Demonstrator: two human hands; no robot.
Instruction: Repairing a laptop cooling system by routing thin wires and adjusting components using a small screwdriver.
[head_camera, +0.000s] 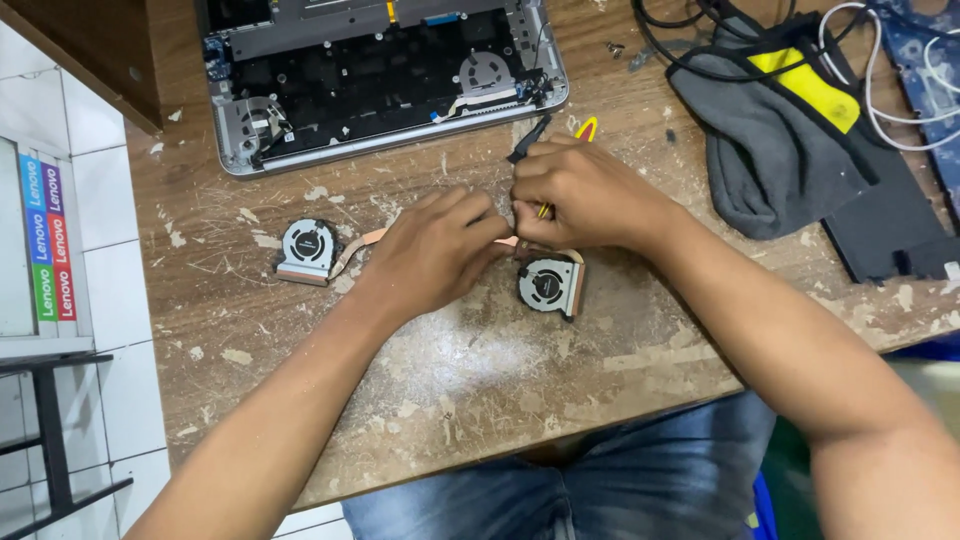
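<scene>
your left hand (440, 250) pins the light, fragile fan assembly (548, 283) on the bench (480, 380); your right hand (580, 195) grips a yellow-handled tool (586, 128). hold its frame edges.

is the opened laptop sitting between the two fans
No, the opened laptop lies at the far edge of the table, beyond the left fan and right fan.

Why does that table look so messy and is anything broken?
The wooden table is badly scratched, with pale flakes all over. The laptop at the top lies opened up, its insides bare. Two fans joined by a copper pipe lie loose under both hands. A grey cloth lies crumpled on the right.
</scene>
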